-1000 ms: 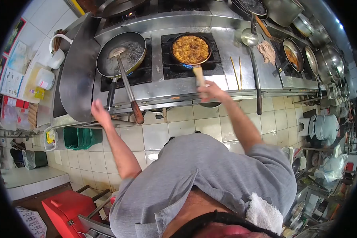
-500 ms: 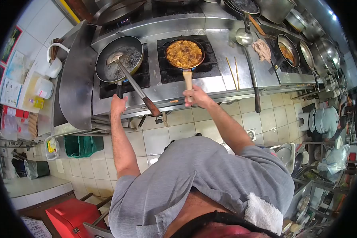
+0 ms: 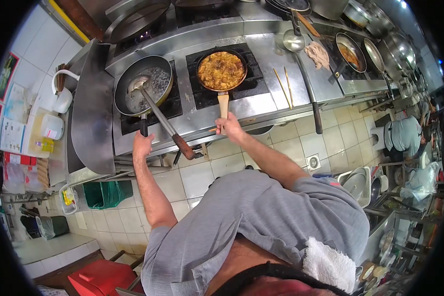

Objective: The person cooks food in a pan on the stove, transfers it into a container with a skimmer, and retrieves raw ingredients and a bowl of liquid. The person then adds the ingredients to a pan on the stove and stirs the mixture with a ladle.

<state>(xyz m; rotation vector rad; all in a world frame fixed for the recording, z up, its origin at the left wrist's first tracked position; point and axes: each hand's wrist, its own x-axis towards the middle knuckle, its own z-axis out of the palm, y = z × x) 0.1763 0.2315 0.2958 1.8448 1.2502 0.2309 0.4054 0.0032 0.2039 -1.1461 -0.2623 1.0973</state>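
The left hand (image 3: 142, 146), left of the middle, has its fingers curled around the black handle (image 3: 144, 126) of the big dark round pan (image 3: 144, 85). The right hand (image 3: 230, 127), near the middle, has its fingers wrapped around the pale wooden handle (image 3: 223, 106) of the small black pan (image 3: 201, 78), which holds golden-brown food (image 3: 222, 70) at upper middle.

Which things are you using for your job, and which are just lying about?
In the job:
- Big pan, held by the left hand
- Small pan, held by the right hand
- Food in the small pan
- Ladle in the big pan, probably

Lying about, it seems:
- Two sticks
- Other ladle
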